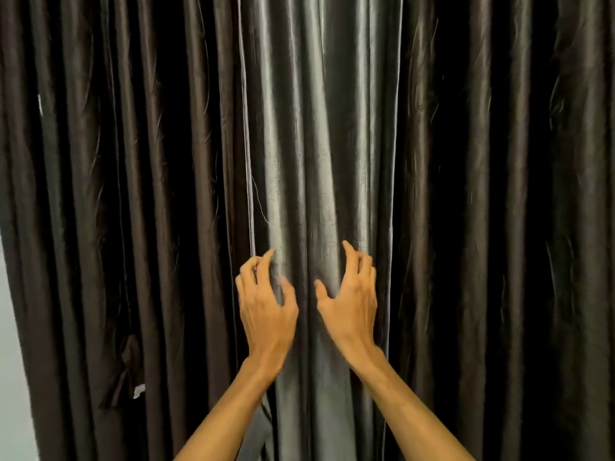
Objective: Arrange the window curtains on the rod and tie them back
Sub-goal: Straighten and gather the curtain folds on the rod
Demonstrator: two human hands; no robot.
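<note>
A shiny grey curtain panel (pixel 319 144) hangs in long folds down the middle, between a dark brown curtain (pixel 133 161) on the left and another dark brown curtain (pixel 499 161) on the right. My left hand (pixel 266 304) is at the grey panel's left edge, fingers spread and bent, fingertips touching the fabric. My right hand (pixel 349 294) reaches toward the panel's right part, fingers spread and bent at the folds. Neither hand has fabric gathered in it. The rod is out of view above.
A pale wall (pixel 10 361) shows at the far left beside the brown curtain. A small white tag (pixel 139 390) hangs low on the left brown curtain. A loose thread (pixel 259 201) dangles near the grey panel's left hem.
</note>
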